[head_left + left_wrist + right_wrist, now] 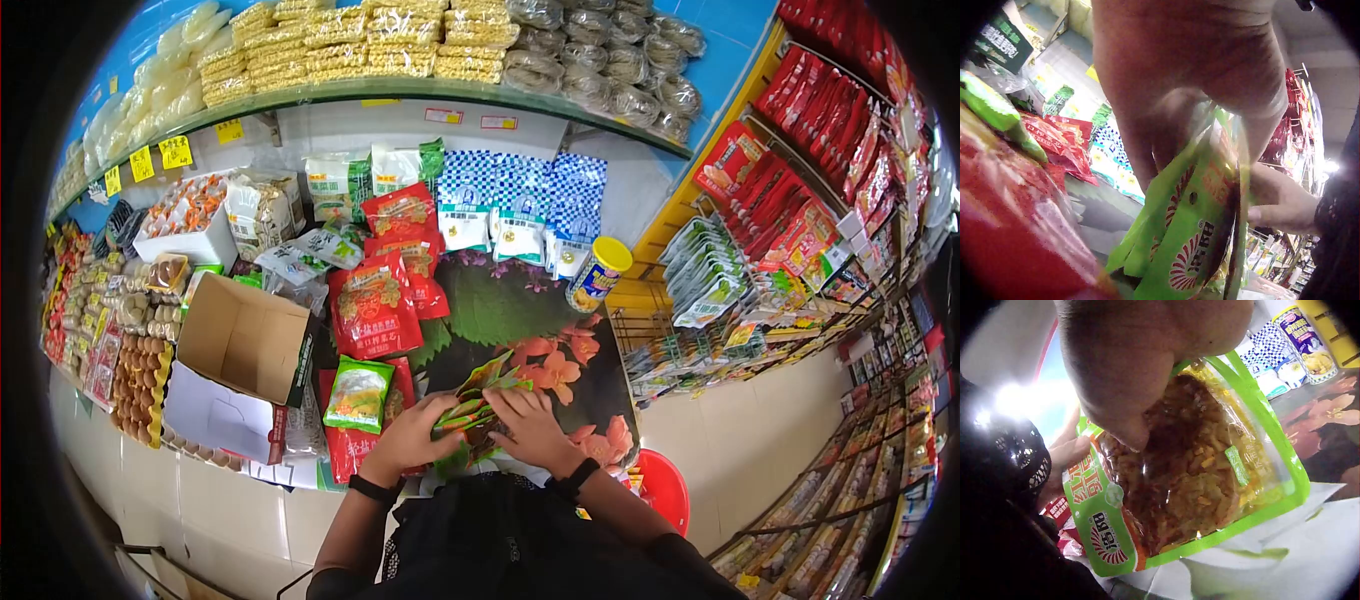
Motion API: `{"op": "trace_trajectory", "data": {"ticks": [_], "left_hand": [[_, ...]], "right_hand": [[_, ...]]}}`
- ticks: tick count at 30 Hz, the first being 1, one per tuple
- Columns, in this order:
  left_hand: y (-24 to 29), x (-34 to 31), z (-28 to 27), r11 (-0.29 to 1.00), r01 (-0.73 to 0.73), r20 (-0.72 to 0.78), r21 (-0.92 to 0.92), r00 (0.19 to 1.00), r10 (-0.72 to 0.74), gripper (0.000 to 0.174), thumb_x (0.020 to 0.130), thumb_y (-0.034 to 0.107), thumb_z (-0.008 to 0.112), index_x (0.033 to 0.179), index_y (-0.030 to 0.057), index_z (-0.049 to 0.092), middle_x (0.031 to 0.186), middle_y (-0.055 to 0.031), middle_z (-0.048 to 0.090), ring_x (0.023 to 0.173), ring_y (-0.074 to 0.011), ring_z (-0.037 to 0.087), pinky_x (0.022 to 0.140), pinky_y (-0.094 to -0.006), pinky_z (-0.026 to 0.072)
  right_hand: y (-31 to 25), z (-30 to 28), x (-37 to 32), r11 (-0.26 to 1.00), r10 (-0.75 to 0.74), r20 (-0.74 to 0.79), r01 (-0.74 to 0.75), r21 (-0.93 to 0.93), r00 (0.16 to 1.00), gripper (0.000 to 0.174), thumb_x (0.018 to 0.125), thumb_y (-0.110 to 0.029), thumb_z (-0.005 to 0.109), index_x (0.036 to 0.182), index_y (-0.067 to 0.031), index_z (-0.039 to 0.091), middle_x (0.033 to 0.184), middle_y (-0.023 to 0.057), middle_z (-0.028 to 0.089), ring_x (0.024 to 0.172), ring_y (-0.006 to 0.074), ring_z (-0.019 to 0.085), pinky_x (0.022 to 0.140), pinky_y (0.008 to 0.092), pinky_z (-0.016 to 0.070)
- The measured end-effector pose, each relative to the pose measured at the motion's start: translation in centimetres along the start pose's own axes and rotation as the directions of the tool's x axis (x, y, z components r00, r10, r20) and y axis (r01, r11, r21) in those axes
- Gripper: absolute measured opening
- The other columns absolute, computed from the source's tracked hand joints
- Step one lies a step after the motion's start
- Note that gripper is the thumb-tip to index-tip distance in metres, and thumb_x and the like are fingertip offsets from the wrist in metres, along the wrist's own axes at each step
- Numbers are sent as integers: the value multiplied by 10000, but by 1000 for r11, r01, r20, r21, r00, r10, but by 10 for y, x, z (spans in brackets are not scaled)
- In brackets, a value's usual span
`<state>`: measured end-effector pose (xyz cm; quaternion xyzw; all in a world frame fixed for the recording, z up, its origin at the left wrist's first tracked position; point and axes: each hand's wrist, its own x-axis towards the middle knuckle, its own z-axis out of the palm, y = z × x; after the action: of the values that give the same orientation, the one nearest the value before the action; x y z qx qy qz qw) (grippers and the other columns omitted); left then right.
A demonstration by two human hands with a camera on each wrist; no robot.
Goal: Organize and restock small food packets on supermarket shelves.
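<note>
Several green-edged packets of pickled vegetables (478,402) stand on edge in a bunch between both hands, over the table's front part. My left hand (416,430) grips the bunch from the left; its fingers reach round the green packets (1172,244) in the left wrist view. My right hand (530,428) holds the bunch from the right. In the right wrist view its thumb lies on the clear front of the outermost packet (1172,487), with brown shredded vegetables showing through. Left of the left hand, a green and white packet (358,394) lies on large red packets (375,310).
An open cardboard box (245,340) stands at the left, with egg trays (140,385) beyond it. Blue-checked bags (520,215) line the wall, near a yellow-lidded can (600,272). A red bucket (664,488) stands by the table's right front corner. Hanging racks (700,270) flank the right.
</note>
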<state>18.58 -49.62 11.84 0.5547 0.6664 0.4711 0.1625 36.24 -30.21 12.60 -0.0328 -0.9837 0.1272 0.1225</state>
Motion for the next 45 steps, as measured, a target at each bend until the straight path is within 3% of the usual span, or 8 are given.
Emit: {"op": "trace_trajectory", "data": {"ticks": [10, 21, 26, 30, 33, 36, 43, 45], "left_hand": [[-1, -3, -5, 994, 22, -23, 107, 1000, -20, 448, 870, 216, 748, 1239, 52, 553, 1275, -190, 631, 1115, -409, 641, 934, -439, 533], [3, -2, -12, 992, 1, 29, 129, 1000, -5, 516, 886, 156, 684, 1380, 287, 612, 1285, -187, 644, 1049, -388, 672, 878, -436, 567], [-4, -6, -8, 989, -37, -11, 143, 999, 39, 436, 890, 121, 669, 1302, 264, 673, 1221, -140, 695, 913, -360, 711, 785, -422, 588], [-2, -8, -10, 986, -56, 12, 158, 998, 54, 394, 879, 78, 651, 1241, 228, 702, 1196, -123, 708, 858, -351, 717, 739, -413, 588], [-7, -7, -10, 984, -83, 53, 154, 996, 76, 378, 869, 60, 643, 1213, 201, 709, 1196, -124, 706, 856, -352, 715, 737, -415, 585], [-2, -10, -12, 988, -77, 89, 134, 994, 65, 368, 869, 63, 642, 1208, 188, 706, 1194, -129, 705, 881, -356, 710, 750, -421, 579], [6, -6, -21, 977, -136, 166, 166, 980, 108, 363, 879, 196, 711, 1241, 168, 691, 1205, -119, 702, 1045, -342, 690, 888, -409, 561], [-12, -10, -13, 969, -173, 142, 175, 979, 149, 402, 857, 326, 767, 1206, 146, 683, 1188, -148, 704, 975, -358, 715, 816, -425, 592]], "right_hand": [[-4, -3, 4, 997, -43, 22, 44, -56, 999, 650, 873, -306, 708, 1481, -249, 487, 1451, 62, 468, 1321, 292, 420, 1073, 501, 300], [-9, -12, 17, 1000, -6, 133, 7, -9, 991, 734, 854, -283, 723, 1524, -248, 424, 1503, 76, 427, 1356, 324, 408, 1072, 531, 325], [13, -28, 14, 990, 144, 27, -144, 10, 989, 1002, 743, -361, 848, 1566, -132, 324, 1530, 108, 387, 1383, 348, 383, 1134, 479, 338], [39, -15, -1, 795, 417, 141, -435, 423, 898, 1174, 720, -257, 908, 1605, -92, 154, 1621, 181, 220, 1490, 341, 262, 1203, 446, 280], [68, 30, -26, 614, 407, 159, -398, 681, 900, 1053, 741, -217, 895, 1573, -64, 266, 1575, 167, 347, 1436, 300, 369, 1175, 423, 332], [76, 30, -25, 509, 128, 523, -508, 694, 843, 903, 753, -322, 882, 1496, -74, 432, 1485, 156, 498, 1360, 303, 474, 1165, 429, 347], [68, 37, -18, 675, 218, 496, -497, 546, 840, 727, 768, -226, 852, 1404, -79, 532, 1354, 130, 615, 1258, 277, 561, 1088, 396, 429], [69, 44, -19, 674, 187, 387, -404, 619, 903, 697, 771, -198, 841, 1386, -69, 539, 1324, 135, 627, 1228, 275, 577, 1066, 406, 442]]}}
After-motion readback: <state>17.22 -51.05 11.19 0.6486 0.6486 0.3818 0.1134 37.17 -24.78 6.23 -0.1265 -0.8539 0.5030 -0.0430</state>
